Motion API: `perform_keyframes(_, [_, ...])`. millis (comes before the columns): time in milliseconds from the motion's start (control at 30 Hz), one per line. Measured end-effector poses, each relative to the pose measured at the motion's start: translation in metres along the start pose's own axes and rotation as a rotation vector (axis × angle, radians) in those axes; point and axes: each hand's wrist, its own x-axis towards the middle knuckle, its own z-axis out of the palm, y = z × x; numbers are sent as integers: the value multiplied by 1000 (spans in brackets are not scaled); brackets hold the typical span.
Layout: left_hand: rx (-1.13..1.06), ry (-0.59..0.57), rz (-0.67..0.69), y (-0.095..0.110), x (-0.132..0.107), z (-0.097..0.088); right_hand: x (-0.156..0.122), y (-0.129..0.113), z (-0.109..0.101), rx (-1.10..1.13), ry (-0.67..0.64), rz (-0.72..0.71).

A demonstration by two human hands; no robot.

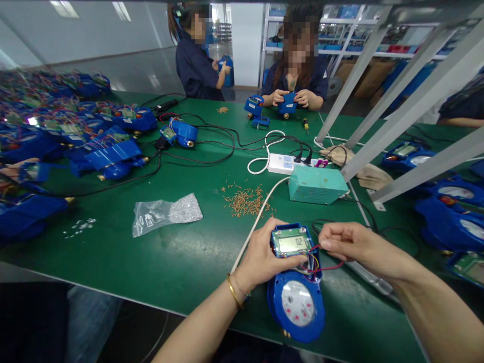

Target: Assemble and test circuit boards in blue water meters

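Note:
A blue water meter [297, 302] with a round white dial lies on the green table [170, 262] in front of me. Above it sits its circuit board with a small lit display [290, 243] in a blue frame. My left hand [260, 259] grips that board from the left, thumb laid along its lower edge. My right hand [350, 244] is closed in a pinch on the red and coloured wires [321, 262] at the board's right side.
A teal metal box [316, 185], a white power strip [285, 164] and cables lie beyond. Loose brass pins [245, 200] and a clear plastic bag [166, 213] lie mid-table. Blue meters are piled left [109, 151] and right [449, 212]. Two people work opposite.

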Motion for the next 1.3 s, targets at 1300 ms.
perform_keyframes(1300, [-238, -72, -46, 0, 0, 5, 8, 29, 28, 149, 115, -83])
